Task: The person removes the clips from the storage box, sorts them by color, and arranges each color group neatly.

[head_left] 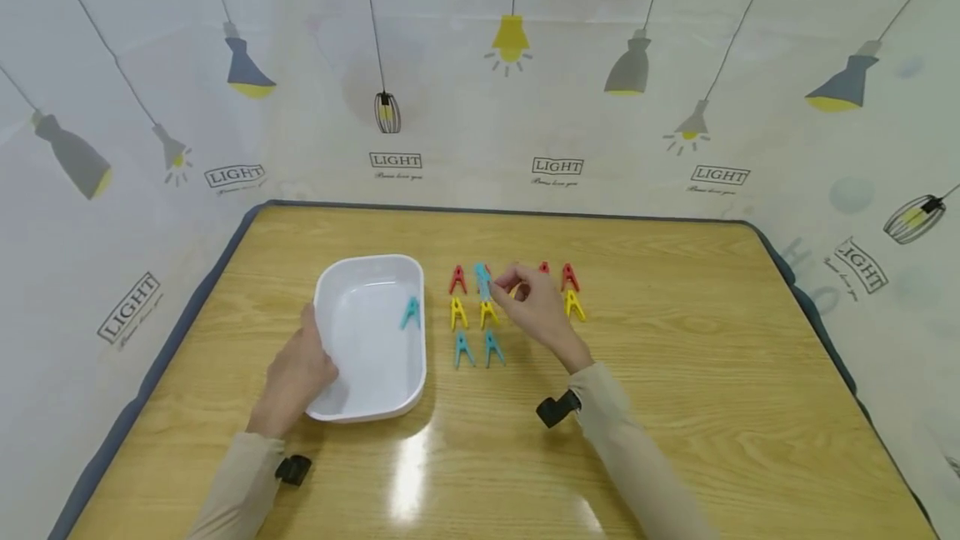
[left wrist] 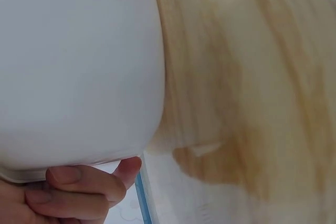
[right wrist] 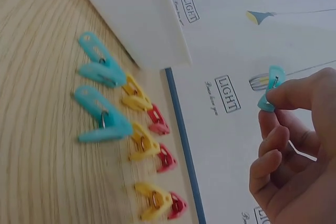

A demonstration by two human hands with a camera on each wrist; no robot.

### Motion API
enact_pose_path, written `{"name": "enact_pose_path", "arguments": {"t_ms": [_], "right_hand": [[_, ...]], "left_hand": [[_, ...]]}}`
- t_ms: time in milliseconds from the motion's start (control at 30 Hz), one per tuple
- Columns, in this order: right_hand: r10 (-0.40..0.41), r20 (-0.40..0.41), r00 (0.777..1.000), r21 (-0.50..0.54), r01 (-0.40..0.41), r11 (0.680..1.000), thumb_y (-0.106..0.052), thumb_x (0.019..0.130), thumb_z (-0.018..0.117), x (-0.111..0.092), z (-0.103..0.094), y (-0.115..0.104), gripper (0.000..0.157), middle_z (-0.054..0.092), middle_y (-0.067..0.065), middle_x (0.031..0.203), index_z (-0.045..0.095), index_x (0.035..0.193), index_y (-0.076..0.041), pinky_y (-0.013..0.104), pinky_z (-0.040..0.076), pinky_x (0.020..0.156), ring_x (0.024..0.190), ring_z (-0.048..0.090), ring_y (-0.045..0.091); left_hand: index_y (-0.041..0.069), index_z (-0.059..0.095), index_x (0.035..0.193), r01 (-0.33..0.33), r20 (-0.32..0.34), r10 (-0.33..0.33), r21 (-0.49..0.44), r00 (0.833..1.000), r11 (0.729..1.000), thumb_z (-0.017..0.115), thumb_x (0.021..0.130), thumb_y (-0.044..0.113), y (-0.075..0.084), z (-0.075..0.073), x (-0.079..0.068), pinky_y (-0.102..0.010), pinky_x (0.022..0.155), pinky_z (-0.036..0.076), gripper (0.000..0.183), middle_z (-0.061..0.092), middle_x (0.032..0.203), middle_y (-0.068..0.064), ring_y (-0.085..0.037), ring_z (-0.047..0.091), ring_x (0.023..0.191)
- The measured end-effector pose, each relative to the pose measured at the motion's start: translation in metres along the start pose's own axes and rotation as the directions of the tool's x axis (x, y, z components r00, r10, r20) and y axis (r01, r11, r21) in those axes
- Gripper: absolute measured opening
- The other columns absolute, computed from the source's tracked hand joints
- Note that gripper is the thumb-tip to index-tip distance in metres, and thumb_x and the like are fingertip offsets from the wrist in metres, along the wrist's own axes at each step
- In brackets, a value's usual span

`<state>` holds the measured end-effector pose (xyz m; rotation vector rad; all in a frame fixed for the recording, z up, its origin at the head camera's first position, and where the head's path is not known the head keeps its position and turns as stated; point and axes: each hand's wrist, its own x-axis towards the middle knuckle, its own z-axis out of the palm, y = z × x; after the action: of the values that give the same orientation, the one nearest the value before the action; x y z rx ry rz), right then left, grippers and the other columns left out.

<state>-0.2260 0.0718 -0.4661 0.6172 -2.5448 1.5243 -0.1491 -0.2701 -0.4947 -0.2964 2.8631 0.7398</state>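
My left hand [head_left: 294,379] grips the left rim of a white plastic basin [head_left: 367,340], its fingers curled against the edge in the left wrist view. Inside the basin, by the right wall, lies one blue clothespin [head_left: 409,312]. Between thumb and index finger, my right hand [head_left: 536,307] pinches another blue clothespin [right wrist: 274,83], raised above the rows on the table. Those rows hold several red clothespins [head_left: 570,277] at the back, yellow clothespins [head_left: 458,312] in the middle and two blue clothespins [head_left: 464,350] in front. The right hand hides part of the rows.
The wooden table [head_left: 712,340] has a dark blue edge [head_left: 510,212] at the back and sides. Behind it hangs a pale wall covering [head_left: 450,107] printed with lamps. A black strap device [head_left: 558,409] sits at the right wrist.
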Motion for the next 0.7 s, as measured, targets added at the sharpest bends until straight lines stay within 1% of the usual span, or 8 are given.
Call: {"name": "enact_pose_path", "arguments": {"t_ms": [133, 200, 333, 500, 600, 700], "right_hand": [[0.026, -0.035, 0.999, -0.027, -0.027, 0.999, -0.013, 0.094, 0.070, -0.008, -0.011, 0.005, 0.008, 0.067, 0.010, 0.084, 0.069, 0.090, -0.006, 0.021, 0.036, 0.052, 0.056, 0.045, 0.016], [0.042, -0.045, 0.998, -0.040, -0.044, 0.998, -0.014, 0.093, 0.070, -0.012, -0.013, 0.008, 0.009, 0.067, 0.010, 0.083, 0.069, 0.088, -0.006, 0.021, 0.037, 0.052, 0.057, 0.048, 0.018], [0.063, -0.039, 0.997, -0.066, -0.066, 0.996, -0.013, 0.093, 0.071, -0.021, -0.014, 0.016, 0.010, 0.067, 0.010, 0.083, 0.068, 0.087, -0.006, 0.020, 0.041, 0.055, 0.061, 0.052, 0.020], [0.122, -0.033, 0.992, -0.112, -0.125, 0.986, -0.013, 0.092, 0.072, -0.036, -0.012, 0.026, 0.010, 0.068, 0.008, 0.083, 0.067, 0.085, -0.006, 0.021, 0.044, 0.063, 0.069, 0.054, 0.015], [0.153, -0.044, 0.987, -0.149, -0.158, 0.976, -0.013, 0.090, 0.072, -0.044, -0.013, 0.031, 0.010, 0.067, 0.007, 0.081, 0.067, 0.084, -0.007, 0.022, 0.045, 0.063, 0.069, 0.055, 0.014], [0.163, -0.049, 0.985, -0.177, -0.169, 0.970, -0.012, 0.089, 0.072, -0.051, -0.015, 0.036, 0.008, 0.068, 0.006, 0.079, 0.068, 0.084, -0.007, 0.022, 0.045, 0.062, 0.068, 0.055, 0.013]], "left_hand": [[-0.008, -0.001, 0.156, 0.010, 0.001, -0.010, 0.012, 1.000, 1.000, 0.061, 0.082, -0.001, -0.001, 0.001, -0.001, -0.046, 0.072, 0.055, 0.097, 0.056, 0.124, -0.039, -0.037, 0.063, 0.091], [-0.008, -0.002, 0.156, 0.010, 0.002, -0.010, 0.010, 1.000, 1.000, 0.061, 0.082, -0.001, -0.001, 0.001, -0.002, -0.047, 0.072, 0.055, 0.097, 0.055, 0.125, -0.039, -0.038, 0.062, 0.092], [-0.009, -0.003, 0.156, 0.003, -0.001, -0.003, 0.011, 1.000, 1.000, 0.059, 0.083, -0.001, -0.002, 0.001, -0.003, -0.046, 0.071, 0.056, 0.097, 0.054, 0.125, -0.040, -0.038, 0.063, 0.091], [-0.009, -0.003, 0.156, -0.004, -0.008, 0.004, 0.013, 1.000, 1.000, 0.060, 0.083, -0.001, -0.002, 0.002, -0.003, -0.045, 0.070, 0.056, 0.097, 0.055, 0.124, -0.040, -0.038, 0.064, 0.090], [-0.008, -0.003, 0.156, -0.011, -0.007, 0.011, 0.012, 1.000, 1.000, 0.060, 0.082, 0.000, -0.002, 0.002, -0.002, -0.046, 0.071, 0.056, 0.097, 0.055, 0.123, -0.040, -0.038, 0.064, 0.091], [-0.008, -0.003, 0.156, -0.013, -0.001, 0.013, 0.007, 1.000, 1.000, 0.059, 0.083, 0.000, -0.001, 0.000, -0.001, -0.048, 0.073, 0.056, 0.096, 0.054, 0.125, -0.040, -0.039, 0.063, 0.092]]}}
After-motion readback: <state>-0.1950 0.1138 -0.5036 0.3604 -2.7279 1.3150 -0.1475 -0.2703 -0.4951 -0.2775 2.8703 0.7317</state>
